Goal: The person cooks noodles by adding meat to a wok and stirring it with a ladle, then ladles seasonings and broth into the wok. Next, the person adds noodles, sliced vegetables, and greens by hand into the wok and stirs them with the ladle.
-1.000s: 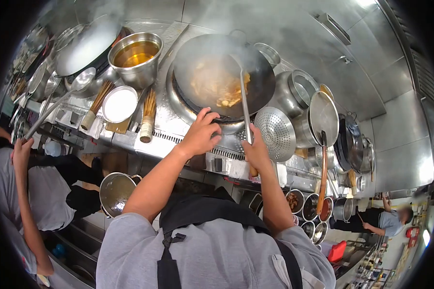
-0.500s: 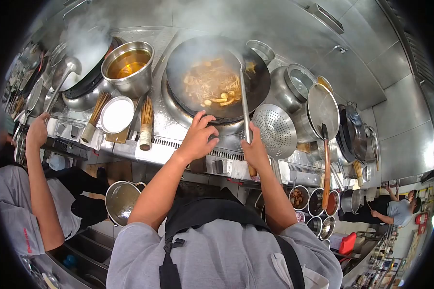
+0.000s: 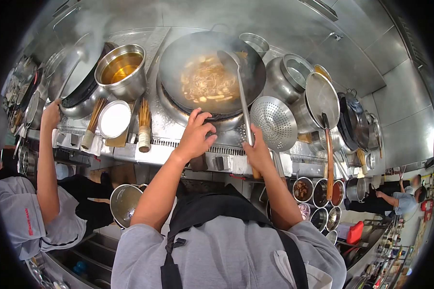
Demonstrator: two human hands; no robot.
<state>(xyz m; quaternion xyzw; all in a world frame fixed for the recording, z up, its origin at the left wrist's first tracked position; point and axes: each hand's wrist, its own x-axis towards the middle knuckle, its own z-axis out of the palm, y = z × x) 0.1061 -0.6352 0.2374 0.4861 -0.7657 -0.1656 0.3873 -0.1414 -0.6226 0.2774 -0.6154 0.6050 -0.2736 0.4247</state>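
My right hand (image 3: 257, 151) is closed round the handle of a long metal ladle (image 3: 242, 91). The ladle's bowl is inside the dark wok (image 3: 253, 79), at the far side of the food. Pale pieces and thin strands of food (image 3: 210, 82) lie in brownish liquid under steam. At the wok's near rim is my left hand (image 3: 196, 137), its fingers bent and apart, with nothing visible between them. Whether its fingertips touch the rim is unclear. A perforated skimmer (image 3: 274, 123) lies right of the ladle handle.
Left of the wok are a pot of amber liquid (image 3: 121, 70), a white-filled bowl (image 3: 114, 119) and bamboo brushes (image 3: 144, 125). A strainer (image 3: 322, 98) rests over a pot at right. A co-worker's hand (image 3: 51, 114) holds another ladle at left. Another person (image 3: 402, 197) stands far right.
The food looks looser and spread in more visible liquid. My ladle's bowl shows more clearly as the steam thins. The co-worker's hand and ladle have moved up and right. The view has shifted slightly.
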